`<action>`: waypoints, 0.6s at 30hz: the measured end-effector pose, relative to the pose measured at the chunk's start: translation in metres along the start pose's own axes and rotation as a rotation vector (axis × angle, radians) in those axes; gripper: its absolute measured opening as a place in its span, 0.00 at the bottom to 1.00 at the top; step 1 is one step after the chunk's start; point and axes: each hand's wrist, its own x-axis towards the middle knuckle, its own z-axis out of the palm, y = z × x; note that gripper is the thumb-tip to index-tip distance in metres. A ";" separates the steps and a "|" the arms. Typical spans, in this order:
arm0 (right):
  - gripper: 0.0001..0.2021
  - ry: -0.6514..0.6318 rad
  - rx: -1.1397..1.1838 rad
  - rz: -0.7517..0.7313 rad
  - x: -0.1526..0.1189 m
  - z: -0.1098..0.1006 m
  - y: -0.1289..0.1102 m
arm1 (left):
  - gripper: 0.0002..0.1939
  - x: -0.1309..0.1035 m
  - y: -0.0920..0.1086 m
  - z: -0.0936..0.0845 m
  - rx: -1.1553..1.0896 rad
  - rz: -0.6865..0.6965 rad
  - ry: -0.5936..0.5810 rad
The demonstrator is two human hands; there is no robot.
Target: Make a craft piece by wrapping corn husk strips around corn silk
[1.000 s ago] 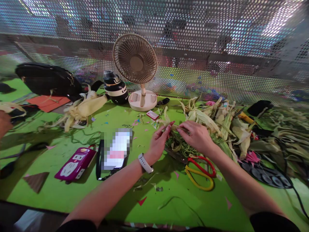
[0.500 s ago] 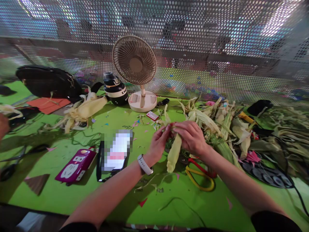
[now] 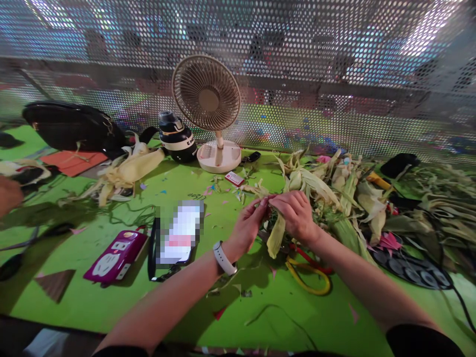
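Observation:
A pale green-yellow corn husk (image 3: pixel 275 239) hangs down between my hands over the green tabletop. My left hand (image 3: pixel 250 224), with a white band on the wrist, pinches its upper end between thumb and fingers. From the right, my right hand (image 3: pixel 295 214) closes on the same end, its fingertips touching those of the left. The exact spot where the fingertips meet is partly hidden. Just below my right hand lie scissors (image 3: pixel 311 286) with yellow and red handles. A heap of corn husks (image 3: pixel 308 181) spreads behind and beside my right hand.
A phone (image 3: pixel 182 233) and a purple case (image 3: pixel 116 257) lie to the left. Behind stand a fan (image 3: pixel 219 157) and a dark bottle (image 3: pixel 178 141) before a perforated metal screen (image 3: pixel 316 99). Another person's hand (image 3: pixel 9 196) shows at the left edge.
Both hands have shifted slightly to the right, and the hanging husk has moved right with them. A husk strip that stood up behind my left hand is now lower. The other person's hand has moved.

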 end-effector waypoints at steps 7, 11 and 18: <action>0.06 0.084 0.443 0.634 0.012 0.002 -0.020 | 0.13 0.000 -0.001 -0.008 0.314 0.184 -0.068; 0.10 0.147 0.607 0.771 0.019 -0.003 -0.029 | 0.12 0.001 0.002 -0.011 0.520 0.311 -0.094; 0.18 0.023 0.940 1.190 0.016 0.006 -0.005 | 0.11 0.000 0.003 -0.012 0.631 0.358 -0.145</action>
